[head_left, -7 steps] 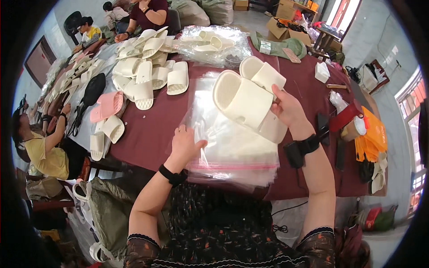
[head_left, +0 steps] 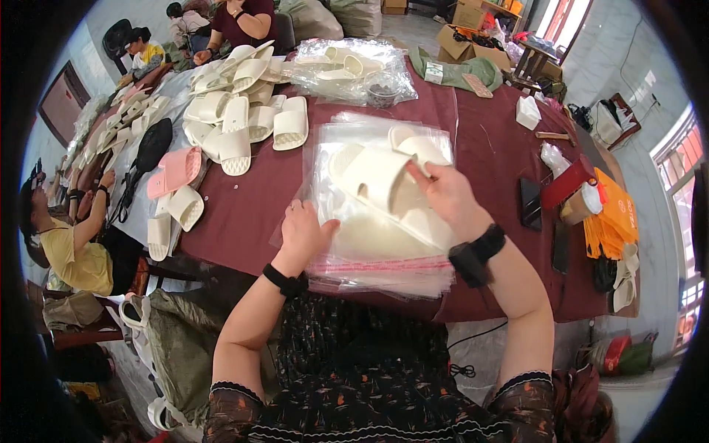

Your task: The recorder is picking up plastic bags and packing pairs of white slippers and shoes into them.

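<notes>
A pair of cream slide slippers (head_left: 375, 177) is over a stack of clear plastic bags (head_left: 347, 238) in front of me. My right hand (head_left: 449, 198) is closed on the slippers at their right side, thumb and fingers at the strap opening. The second slipper (head_left: 427, 148) lies partly behind the first. Whether the pair touches the bags I cannot tell. At the stack's left edge rests my left hand (head_left: 301, 230), its thumb held apart from the bent fingers. Pink strips run across the bags' near end.
A heap of cream slippers (head_left: 235, 133) lies at the back left, beside a pink slipper (head_left: 177, 173). Filled clear plastic (head_left: 353, 70) is at the far side. On the right are a red cylinder (head_left: 567, 183), a lidded cup (head_left: 582, 205) and orange bags (head_left: 611, 218). Other people sit leftward.
My right hand has brought the slippers down and left, nearer the middle of the bag stack. My left hand has barely moved.
</notes>
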`<act>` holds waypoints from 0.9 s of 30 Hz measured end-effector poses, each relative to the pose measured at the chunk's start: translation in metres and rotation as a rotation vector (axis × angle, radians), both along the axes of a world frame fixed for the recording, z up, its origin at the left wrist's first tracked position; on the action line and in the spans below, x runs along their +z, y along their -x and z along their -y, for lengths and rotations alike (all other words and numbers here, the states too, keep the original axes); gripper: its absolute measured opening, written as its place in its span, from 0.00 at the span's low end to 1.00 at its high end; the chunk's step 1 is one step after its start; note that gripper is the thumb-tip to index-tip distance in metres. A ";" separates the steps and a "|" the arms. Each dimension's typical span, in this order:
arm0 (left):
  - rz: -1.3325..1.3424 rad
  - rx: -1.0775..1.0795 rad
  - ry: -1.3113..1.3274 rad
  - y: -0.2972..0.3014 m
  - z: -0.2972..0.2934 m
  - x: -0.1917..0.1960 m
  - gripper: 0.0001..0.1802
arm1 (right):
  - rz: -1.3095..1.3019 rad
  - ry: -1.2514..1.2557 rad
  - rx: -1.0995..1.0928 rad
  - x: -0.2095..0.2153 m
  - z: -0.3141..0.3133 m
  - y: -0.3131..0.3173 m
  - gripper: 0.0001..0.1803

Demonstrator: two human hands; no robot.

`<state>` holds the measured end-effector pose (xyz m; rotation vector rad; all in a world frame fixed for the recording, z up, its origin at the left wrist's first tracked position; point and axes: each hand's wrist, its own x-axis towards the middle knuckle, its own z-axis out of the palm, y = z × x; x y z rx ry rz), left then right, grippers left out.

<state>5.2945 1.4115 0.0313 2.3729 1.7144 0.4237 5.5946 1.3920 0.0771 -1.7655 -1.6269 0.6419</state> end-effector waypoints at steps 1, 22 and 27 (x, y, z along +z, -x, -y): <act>0.003 0.002 -0.012 0.000 -0.005 -0.004 0.35 | -0.534 0.019 0.046 -0.010 -0.001 0.012 0.13; 0.167 -0.518 -0.107 0.012 0.041 -0.005 0.27 | 0.332 -0.226 -0.108 -0.039 0.008 0.049 0.19; 0.099 -0.525 -0.060 -0.001 0.055 0.007 0.25 | 0.415 -0.308 -0.228 -0.053 0.018 0.038 0.19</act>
